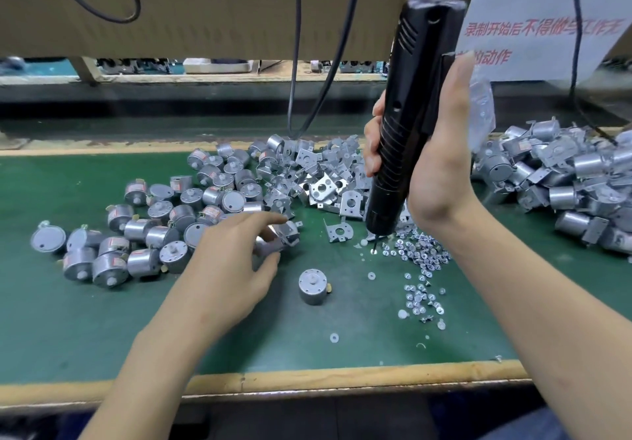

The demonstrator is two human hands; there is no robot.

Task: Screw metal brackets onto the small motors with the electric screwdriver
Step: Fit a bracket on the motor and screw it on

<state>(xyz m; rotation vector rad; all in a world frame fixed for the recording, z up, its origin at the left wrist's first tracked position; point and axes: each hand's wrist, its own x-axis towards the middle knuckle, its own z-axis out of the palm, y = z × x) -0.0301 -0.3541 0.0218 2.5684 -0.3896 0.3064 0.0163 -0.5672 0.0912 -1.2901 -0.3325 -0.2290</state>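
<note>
My right hand (434, 166) grips the black electric screwdriver (403, 121) upright, its bit tip touching the scattered screws (419, 251). My left hand (236, 255) pinches a metal bracket (285, 234) at the near edge of the bracket pile (321, 173). One small motor (312, 285) stands alone, shaft up, on the green mat just in front of that hand. Bare motors (154, 231) lie heaped to the left.
A heap of motors with brackets fitted (564, 183) fills the right. White washers (334, 337) dot the mat. Black cables (294, 63) hang from above. A paper notice with red characters (543, 29) hangs upper right. The bench's wooden front edge (307, 379) runs below.
</note>
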